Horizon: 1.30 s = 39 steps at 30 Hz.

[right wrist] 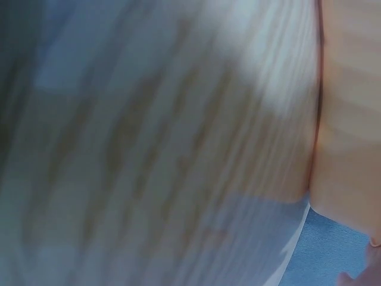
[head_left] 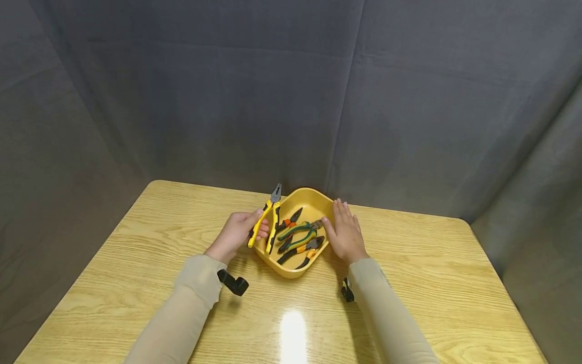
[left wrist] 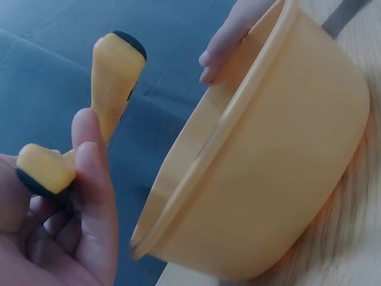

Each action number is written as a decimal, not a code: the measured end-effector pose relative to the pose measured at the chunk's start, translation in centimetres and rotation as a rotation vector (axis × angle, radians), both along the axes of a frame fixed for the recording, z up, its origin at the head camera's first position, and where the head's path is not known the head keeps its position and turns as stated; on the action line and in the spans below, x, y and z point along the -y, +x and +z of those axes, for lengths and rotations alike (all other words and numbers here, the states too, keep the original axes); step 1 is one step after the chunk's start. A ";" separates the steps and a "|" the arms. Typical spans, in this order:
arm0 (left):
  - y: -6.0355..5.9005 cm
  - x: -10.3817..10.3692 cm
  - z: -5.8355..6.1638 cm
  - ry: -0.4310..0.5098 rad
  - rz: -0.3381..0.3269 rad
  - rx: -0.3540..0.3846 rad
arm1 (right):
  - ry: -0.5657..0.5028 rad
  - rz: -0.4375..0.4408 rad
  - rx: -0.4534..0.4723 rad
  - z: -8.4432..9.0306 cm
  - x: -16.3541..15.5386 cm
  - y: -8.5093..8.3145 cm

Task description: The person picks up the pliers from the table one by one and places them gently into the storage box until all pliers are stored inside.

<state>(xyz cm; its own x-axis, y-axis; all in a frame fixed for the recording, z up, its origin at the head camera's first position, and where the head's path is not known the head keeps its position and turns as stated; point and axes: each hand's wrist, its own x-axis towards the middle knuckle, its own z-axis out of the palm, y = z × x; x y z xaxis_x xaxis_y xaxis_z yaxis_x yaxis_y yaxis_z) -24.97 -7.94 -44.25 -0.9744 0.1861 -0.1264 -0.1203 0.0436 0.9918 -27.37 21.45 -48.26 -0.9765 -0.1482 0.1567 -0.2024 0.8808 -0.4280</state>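
Head view, nearest zone: two beige sleeves run up from the bottom edge onto a wooden table, each wrist carrying a small black camera mount.

Middle zone, left side: the left hand has its fingers curled around the handles of the yellow-handled pliers, held at the left rim of the yellow tray with the grey head pointing away, past the tray's far-left edge. The left wrist view confirms the grasp: two yellow handle ends with black tips project above the curled fingers, and the tray's outer wall stands just beside them.

Middle zone, right side: the right hand lies with straight fingers flat against the tray's right rim, holding nothing. The right wrist view is blurred and shows only wood grain and a pale yellow surface.

Tray contents: an orange-handled pair, a green-handled pair and a black-and-orange pair lie inside.

Status: judged from the layout, one pair is in hand at the rim and three lie in the tray. The frames do not establish whether the held pair is entering or leaving.

Far zone: a grey fabric backdrop closes the scene.
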 end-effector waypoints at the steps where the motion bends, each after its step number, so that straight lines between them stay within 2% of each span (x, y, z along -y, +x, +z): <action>1: 0.0 -0.2 0.0 0.002 -0.005 -0.001 | -0.002 0.000 -0.001 0.0 0.0 0.0; 8: -0.2 -1.2 0.0 0.022 -0.042 -0.025 | -0.004 -0.006 -0.001 0.1 -0.1 -0.1; 18: -0.9 -2.9 0.3 0.014 -0.050 0.046 | -0.010 -0.006 -0.009 0.2 -0.1 0.0; 32: -2.1 -4.4 -0.2 -0.018 -0.023 0.040 | -0.009 -0.009 -0.030 -0.2 -0.1 -0.1; 39: -2.2 -5.2 -0.8 -0.034 -0.060 0.043 | -0.009 -0.012 -0.022 -0.2 0.0 0.0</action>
